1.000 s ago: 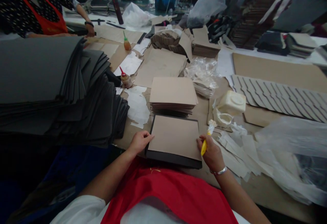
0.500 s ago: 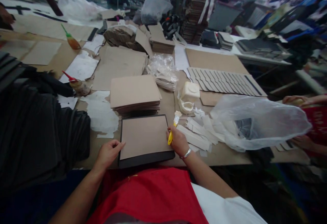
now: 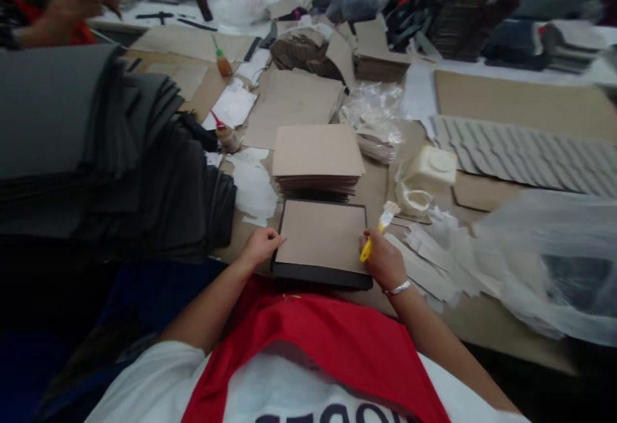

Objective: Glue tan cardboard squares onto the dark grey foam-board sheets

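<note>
A tan cardboard sheet (image 3: 322, 236) lies on a slightly larger black panel (image 3: 321, 276), whose dark border shows mostly along the near side. My left hand (image 3: 261, 247) pinches the sheet's left edge between thumb and fingers. At the opposite edge, my right hand (image 3: 384, 261) is closed round a yellow-handled paintbrush (image 3: 378, 232), bristles pointing away from me. Its fingertips are partly hidden beside the board's right edge. Just beyond the panel stands a stack of similar tan cardboard sheets (image 3: 318, 152).
Piled black panels (image 3: 159, 185) rise at the left. To the right are a cut-open plastic jug (image 3: 430, 175), paper strips (image 3: 419, 269) and a clear plastic bag (image 3: 554, 269). Glue bottles (image 3: 227, 137) stand behind. Another person's hand (image 3: 72, 8) is at the upper left.
The view has swung left, so everything sits farther right, and another person's hand shows more fully at upper left. Both my hands keep their places at the board's edges.
</note>
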Demonstrator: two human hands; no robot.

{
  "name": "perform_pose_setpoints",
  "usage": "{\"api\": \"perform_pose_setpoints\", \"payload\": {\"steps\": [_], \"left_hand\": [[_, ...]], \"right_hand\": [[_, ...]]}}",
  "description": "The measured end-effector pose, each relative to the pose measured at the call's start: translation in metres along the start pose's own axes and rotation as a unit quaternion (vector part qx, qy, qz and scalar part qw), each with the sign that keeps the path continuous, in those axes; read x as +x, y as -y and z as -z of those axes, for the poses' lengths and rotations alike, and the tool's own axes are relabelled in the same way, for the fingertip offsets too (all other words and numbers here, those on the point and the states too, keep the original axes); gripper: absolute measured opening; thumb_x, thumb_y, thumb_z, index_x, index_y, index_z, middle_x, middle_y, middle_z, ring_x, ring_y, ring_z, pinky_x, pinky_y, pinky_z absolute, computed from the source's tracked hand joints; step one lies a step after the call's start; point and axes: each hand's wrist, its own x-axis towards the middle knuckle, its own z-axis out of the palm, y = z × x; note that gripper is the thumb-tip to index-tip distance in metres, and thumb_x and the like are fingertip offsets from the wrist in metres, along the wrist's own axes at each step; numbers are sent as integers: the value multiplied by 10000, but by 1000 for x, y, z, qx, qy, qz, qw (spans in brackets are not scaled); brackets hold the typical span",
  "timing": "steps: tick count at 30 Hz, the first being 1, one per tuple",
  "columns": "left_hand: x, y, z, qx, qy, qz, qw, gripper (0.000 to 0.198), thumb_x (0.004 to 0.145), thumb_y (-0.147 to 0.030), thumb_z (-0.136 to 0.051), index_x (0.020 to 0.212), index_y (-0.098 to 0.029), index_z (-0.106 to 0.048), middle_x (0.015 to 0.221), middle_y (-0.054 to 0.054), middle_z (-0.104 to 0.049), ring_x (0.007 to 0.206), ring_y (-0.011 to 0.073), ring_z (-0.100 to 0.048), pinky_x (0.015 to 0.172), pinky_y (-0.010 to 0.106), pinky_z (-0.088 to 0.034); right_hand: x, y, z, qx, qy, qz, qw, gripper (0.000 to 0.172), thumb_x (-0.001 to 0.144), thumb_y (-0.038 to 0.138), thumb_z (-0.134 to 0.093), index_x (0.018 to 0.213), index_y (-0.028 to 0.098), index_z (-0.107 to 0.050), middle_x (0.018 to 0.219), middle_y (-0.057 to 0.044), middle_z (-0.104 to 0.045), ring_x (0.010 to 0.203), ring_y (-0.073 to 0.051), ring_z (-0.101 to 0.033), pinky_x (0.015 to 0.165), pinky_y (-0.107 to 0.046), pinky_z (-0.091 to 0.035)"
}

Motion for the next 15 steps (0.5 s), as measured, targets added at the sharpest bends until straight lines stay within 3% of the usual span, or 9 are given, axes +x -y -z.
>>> {"api": "perform_pose_setpoints", "payload": {"steps": [9,15], "left_hand": [[-2,4,3,40,0,-11,999,295,712,-385,-580,523,-168,-517,501,-39,-487,510,101,-433,515,234,-293],[-3,-7,15,261,-2,-73,963,254,752,-405,-608,664,-168,-586,647,23,-576,636,163,-522,602,271,-367]], "right_hand": [[2,7,2,-43,4,12,999,232,861,281,-450,1028,153,-548,718,-66,-603,556,-142,-493,516,-257,-248],[1,17,10,-111,28,0,993,281,879,337,-451,1069,153,-544,724,-83,-608,595,-170,-535,506,-259,-257]]}}
